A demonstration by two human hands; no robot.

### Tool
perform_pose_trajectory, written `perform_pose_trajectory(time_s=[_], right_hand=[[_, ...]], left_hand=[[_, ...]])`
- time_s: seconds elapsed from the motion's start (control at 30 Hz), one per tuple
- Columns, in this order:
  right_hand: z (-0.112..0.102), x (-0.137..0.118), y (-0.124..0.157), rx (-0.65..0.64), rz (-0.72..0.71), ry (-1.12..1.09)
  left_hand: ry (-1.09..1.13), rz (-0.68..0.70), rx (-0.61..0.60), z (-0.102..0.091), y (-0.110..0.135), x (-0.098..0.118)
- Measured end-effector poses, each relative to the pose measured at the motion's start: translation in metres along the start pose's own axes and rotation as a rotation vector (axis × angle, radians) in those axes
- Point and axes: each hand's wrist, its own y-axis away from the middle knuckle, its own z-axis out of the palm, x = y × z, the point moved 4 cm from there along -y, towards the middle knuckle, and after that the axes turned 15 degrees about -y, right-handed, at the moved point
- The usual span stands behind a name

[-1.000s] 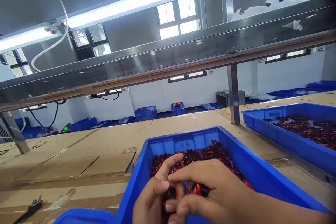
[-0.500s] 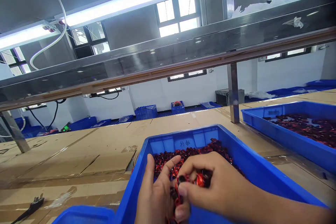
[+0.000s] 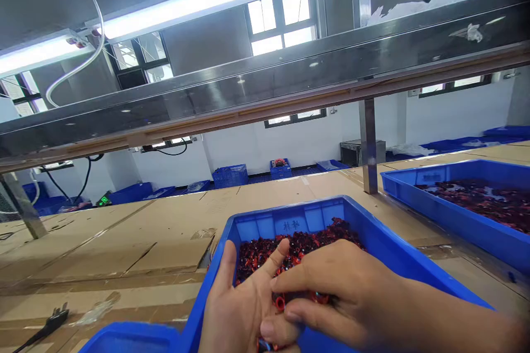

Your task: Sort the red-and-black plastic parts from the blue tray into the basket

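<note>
Over the large blue tray (image 3: 381, 242), both my hands are close together. My left hand (image 3: 240, 309) is turned palm up, its thumb and index finger stretched apart. Its lower fingers curl inward, with a few small shiny red and black pieces (image 3: 265, 345) showing beneath them. My right hand (image 3: 351, 287) reaches across from the right, fingers bent over more of these pieces, its fingertips at the left palm. A small red ring-shaped piece (image 3: 280, 302) shows between the hands. Behind them lies a heap of the same red and black pieces (image 3: 259, 253) in the tray. Their exact kind is unclear.
A second blue tray (image 3: 439, 207) with similar pieces stands to the right. Part of another blue container (image 3: 130, 336) shows at the bottom left, near a black power plug (image 3: 57, 317). Cardboard (image 3: 165, 237) covers the table. A metal post (image 3: 368, 146) supports the shelf overhead.
My left palm has opened out a little and shifted left. My right fingers have turned downward over the pieces, so fewer pieces show in them.
</note>
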Motion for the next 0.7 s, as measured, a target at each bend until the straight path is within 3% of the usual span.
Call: perform_pose_trajectory(time_s=[0.07, 0.13, 0.27, 0.33, 0.4, 0.53, 0.57, 0.63, 0.7], right_hand=[[-0.001, -0.013, 0.003, -0.052, -0.188, 0.278], [-0.003, -0.018, 0.005, -0.082, -0.246, 0.427], [-0.002, -0.018, 0.006, -0.170, -0.259, 0.503], [-0.001, -0.015, 0.004, -0.127, -0.227, 0.407], [-0.002, -0.004, 0.001, 0.005, -0.049, 0.154], [0.000, 0.040, 0.006, 0.282, 0.605, -0.477], [0.000, 0.047, 0.006, 0.335, 0.685, -0.550], [-0.004, 0.053, 0.001, 0.414, 0.693, -0.481], [-0.006, 0.046, -0.012, 0.413, 0.578, -0.206]], left_hand=[[-0.063, 0.026, 0.023, 0.008, 0.001, 0.003], [-0.100, 0.053, 0.006, 0.014, 0.002, 0.003], [-0.105, 0.051, 0.033, 0.008, 0.001, -0.002], [-0.133, 0.038, 0.092, 0.000, -0.002, -0.003], [-0.218, -0.021, 0.210, -0.009, -0.006, -0.006], [-0.615, -0.267, 0.642, -0.025, -0.005, -0.023], [-0.769, -0.159, 0.713, -0.025, -0.004, -0.025], [-1.158, 0.018, 0.740, -0.021, -0.005, -0.041], [-1.469, 0.036, 0.828, -0.027, -0.007, -0.067]])
